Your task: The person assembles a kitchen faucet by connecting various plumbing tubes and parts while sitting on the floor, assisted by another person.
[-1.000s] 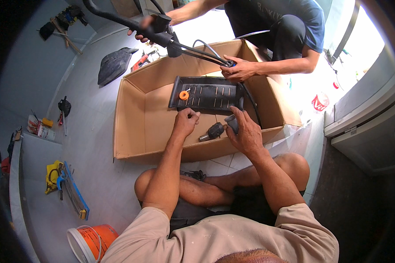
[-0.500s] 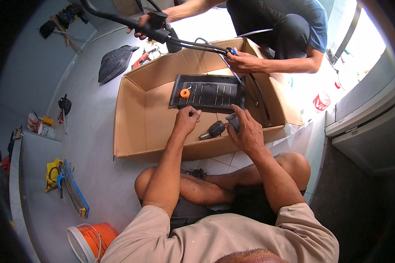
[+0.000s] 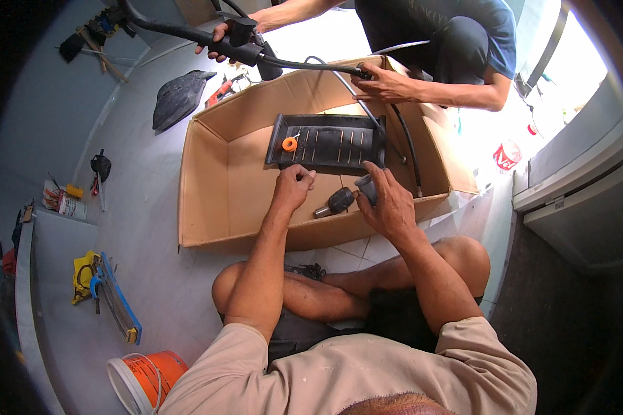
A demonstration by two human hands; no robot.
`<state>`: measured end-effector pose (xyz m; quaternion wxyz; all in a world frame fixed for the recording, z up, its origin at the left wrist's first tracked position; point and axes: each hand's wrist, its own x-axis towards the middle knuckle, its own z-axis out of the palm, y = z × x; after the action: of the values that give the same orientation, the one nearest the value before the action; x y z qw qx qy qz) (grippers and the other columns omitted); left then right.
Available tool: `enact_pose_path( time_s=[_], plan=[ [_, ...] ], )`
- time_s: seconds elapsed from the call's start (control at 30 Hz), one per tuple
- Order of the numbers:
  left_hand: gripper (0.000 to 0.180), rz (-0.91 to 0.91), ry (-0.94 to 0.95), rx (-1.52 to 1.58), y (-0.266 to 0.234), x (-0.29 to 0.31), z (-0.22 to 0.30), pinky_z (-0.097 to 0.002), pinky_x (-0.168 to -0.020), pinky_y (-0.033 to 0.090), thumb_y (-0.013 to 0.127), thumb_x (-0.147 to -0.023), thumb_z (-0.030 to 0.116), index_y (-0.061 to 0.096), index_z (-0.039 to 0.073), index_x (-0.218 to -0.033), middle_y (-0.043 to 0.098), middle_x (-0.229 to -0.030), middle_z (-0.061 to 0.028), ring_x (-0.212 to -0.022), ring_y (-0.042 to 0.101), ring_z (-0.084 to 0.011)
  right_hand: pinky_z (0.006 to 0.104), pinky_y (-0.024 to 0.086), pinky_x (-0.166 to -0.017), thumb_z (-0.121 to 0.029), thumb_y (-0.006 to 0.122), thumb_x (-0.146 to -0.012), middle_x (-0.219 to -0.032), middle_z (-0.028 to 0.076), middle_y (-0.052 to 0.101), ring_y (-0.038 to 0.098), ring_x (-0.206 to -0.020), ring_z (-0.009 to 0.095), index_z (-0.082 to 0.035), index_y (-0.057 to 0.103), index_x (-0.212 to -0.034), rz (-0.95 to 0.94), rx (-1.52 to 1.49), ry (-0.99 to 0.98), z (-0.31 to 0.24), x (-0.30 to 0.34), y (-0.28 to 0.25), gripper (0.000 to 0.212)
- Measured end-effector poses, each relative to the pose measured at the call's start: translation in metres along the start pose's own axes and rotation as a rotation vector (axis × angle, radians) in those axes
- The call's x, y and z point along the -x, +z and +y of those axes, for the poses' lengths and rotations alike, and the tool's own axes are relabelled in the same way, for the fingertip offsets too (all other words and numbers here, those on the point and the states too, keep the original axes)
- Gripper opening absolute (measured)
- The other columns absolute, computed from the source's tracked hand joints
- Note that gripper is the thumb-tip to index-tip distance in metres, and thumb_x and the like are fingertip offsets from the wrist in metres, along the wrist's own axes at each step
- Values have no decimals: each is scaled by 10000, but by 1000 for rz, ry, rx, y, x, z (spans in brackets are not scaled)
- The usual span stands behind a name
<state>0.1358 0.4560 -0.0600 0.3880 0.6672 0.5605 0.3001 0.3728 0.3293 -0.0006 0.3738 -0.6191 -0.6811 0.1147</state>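
Left hand [image 3: 295,187] pinched narrow by the black tray's [image 3: 331,144] near edge; can't tell if anything's between the fingertips. Right hand [image 3: 390,209] curled around a grey cup-shaped part [image 3: 365,187]. Black fitting [image 3: 339,200] with metal end sits between the hands, near side of the cardboard box [image 3: 204,187]. Orange ring [image 3: 289,144] at tray's left end.

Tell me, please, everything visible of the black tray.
The black tray is a shallow rectangle with raised sides and narrow slots in its base; it looks like plastic. It lies inside the cardboard box, its long side roughly left to right, beyond the left hand. An orange ring rests at its left end. A grey hose crosses its far right corner in view; whether hand or hose touches it is unclear.
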Motion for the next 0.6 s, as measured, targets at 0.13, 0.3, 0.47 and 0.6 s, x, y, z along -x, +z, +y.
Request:
enact_pose_path(
  time_s=[0.13, 0.3, 0.47, 0.6],
  plan=[
    [236, 1, -8, -21, -1, 0, 1, -290, -599, 486, 700, -949, 180, 625, 19, -794, 679, -727, -51, -672, 635, -123, 475, 533, -809, -191, 721, -837, -1073, 168, 624, 652, -971, 392, -95, 485, -1399, -2, 8, -5, 2, 0, 2, 617],
    [252, 24, -16, 14, 1, 1, 4, -337, -636, 497, 706, -931, 213, 662, 7, -792, 688, -687, -79, -645, 645, -172, 472, 532, -817, -198, 722, -841, -1077, 165, 628, 654, -980, 386, -93, 488, -1399, -9, 5, 5, 0, 0, -1, 615],
    [257, 22, -26, 5, 1, 0, 5, -338, -638, 499, 704, -932, 222, 666, 5, -798, 689, -689, -80, -644, 646, -173, 473, 531, -832, -204, 723, -841, -1092, 159, 627, 650, -1002, 383, -96, 484, -1409, -23, 11, 13, 1, -1, -1, 625],
    [253, 23, -17, 10, 0, 1, 4, -340, -641, 500, 706, -932, 218, 667, 4, -802, 689, -691, -81, -649, 648, -174, 471, 532, -835, -205, 724, -841, -1099, 159, 625, 649, -1008, 382, -99, 483, -1413, -32, -4, 18, 1, 0, -1, 630]
  ],
)
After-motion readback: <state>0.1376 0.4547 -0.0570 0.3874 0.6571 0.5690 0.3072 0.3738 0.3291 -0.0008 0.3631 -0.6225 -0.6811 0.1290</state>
